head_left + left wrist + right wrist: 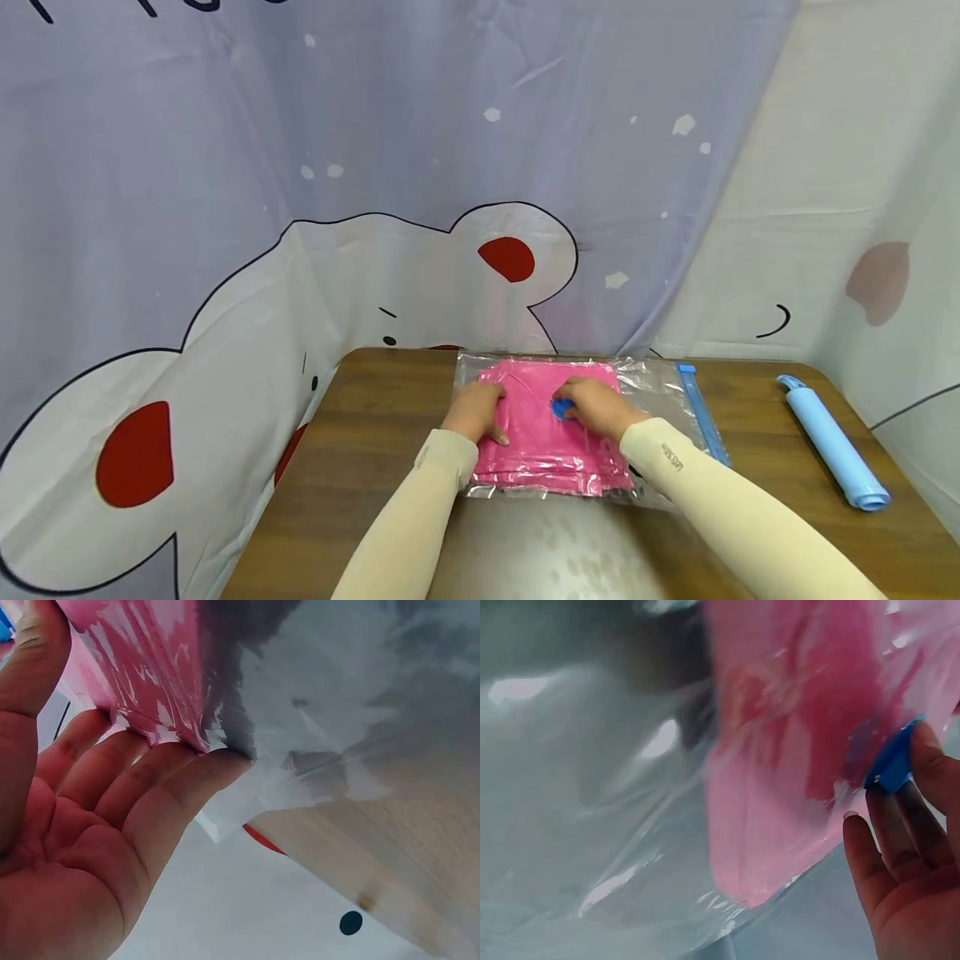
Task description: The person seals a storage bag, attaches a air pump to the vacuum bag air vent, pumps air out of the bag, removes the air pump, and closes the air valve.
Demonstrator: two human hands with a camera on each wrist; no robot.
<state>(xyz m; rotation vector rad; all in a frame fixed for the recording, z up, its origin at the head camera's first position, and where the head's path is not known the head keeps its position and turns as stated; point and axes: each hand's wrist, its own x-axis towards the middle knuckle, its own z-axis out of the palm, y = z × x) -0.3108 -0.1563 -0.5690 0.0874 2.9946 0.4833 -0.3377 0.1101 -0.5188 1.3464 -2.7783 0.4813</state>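
Note:
A clear plastic vacuum storage bag point(655, 379) lies flat on the table, with folded pink fabric point(528, 454) inside it. My left hand point(477, 411) rests on the bag's left side; in the left wrist view its fingertips point(229, 759) touch the plastic, and the thumb stands apart from them. On top of the bag, my right hand point(596, 406) pinches the round blue valve cap point(561, 408) between thumb and fingers. The right wrist view shows the cap point(894, 759) tilted at the fingertips, beside the pink fabric. Whether it is fastened to the bag cannot be told.
A light blue hand pump point(836, 446) lies on the right of the wooden table point(360, 450). Along the bag's right end runs a blue zip strip point(702, 414). A printed curtain point(405, 275) hangs behind the table and at its sides.

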